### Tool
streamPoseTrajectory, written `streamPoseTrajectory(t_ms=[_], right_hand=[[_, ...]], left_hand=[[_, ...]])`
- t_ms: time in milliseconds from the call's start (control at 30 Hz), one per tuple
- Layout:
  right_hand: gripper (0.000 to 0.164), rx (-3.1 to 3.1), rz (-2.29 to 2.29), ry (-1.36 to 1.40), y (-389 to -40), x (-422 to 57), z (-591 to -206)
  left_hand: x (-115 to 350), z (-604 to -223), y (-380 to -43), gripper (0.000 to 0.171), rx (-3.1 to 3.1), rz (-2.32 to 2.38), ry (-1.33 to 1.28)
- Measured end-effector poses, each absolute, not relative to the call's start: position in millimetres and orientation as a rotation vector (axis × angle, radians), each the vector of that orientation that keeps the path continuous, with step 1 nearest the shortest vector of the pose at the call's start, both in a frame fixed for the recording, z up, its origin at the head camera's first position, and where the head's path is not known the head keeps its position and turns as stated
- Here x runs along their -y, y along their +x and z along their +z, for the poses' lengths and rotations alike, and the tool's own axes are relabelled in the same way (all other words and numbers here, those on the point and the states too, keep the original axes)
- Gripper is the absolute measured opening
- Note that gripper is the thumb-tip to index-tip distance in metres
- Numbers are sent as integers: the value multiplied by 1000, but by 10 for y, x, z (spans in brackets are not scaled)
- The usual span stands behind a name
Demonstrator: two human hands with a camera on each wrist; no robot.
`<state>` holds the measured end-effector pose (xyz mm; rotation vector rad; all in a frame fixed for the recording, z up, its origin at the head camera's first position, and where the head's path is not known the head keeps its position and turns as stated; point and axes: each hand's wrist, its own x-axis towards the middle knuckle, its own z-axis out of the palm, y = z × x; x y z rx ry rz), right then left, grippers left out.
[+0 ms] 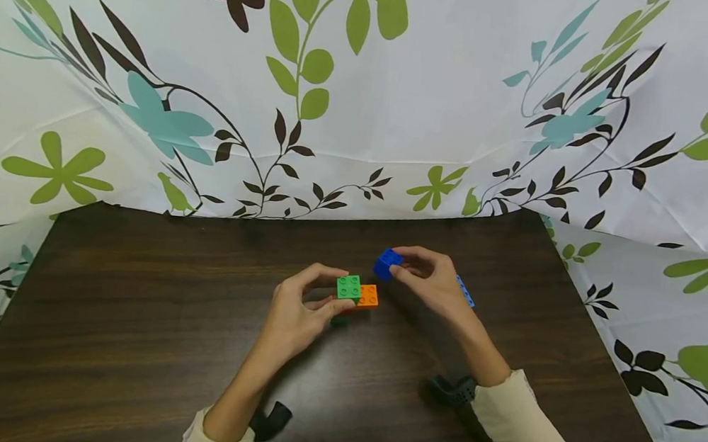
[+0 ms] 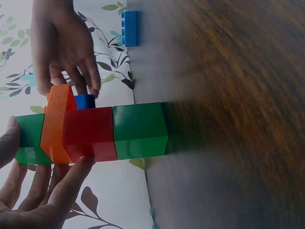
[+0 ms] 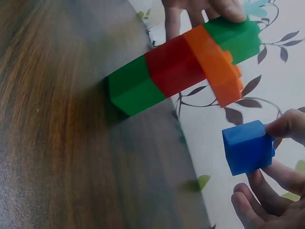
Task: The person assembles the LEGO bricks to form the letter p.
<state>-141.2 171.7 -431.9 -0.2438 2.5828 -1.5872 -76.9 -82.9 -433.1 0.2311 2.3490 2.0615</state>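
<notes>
My left hand (image 1: 299, 310) grips the upper part of an upright stack of toy building bricks. From the top it has a green brick (image 1: 348, 287), an orange brick (image 1: 369, 296) that juts out to the right, a red brick (image 2: 90, 134) and a lower green brick (image 2: 140, 131). Whether the stack's foot touches the table, I cannot tell. My right hand (image 1: 433, 280) pinches a small blue brick (image 3: 248, 147) between thumb and fingers, its studs facing up. This brick is held apart from the stack, to the right of it and slightly farther back.
A longer blue brick (image 1: 465, 291) lies on the dark wooden table (image 1: 146, 315), partly hidden behind the right wrist. A white cloth (image 1: 367, 87) with a leaf print hangs behind the table's back edge and along its sides.
</notes>
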Motion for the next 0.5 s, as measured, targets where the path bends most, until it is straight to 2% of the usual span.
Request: streamPoseTrajectory(t_ms=[500], right_hand=[[35,-2486,-1636,-386,-1204,-1761,-4074]], left_hand=[[835,-4331,-767,39,-2361,2056,252]])
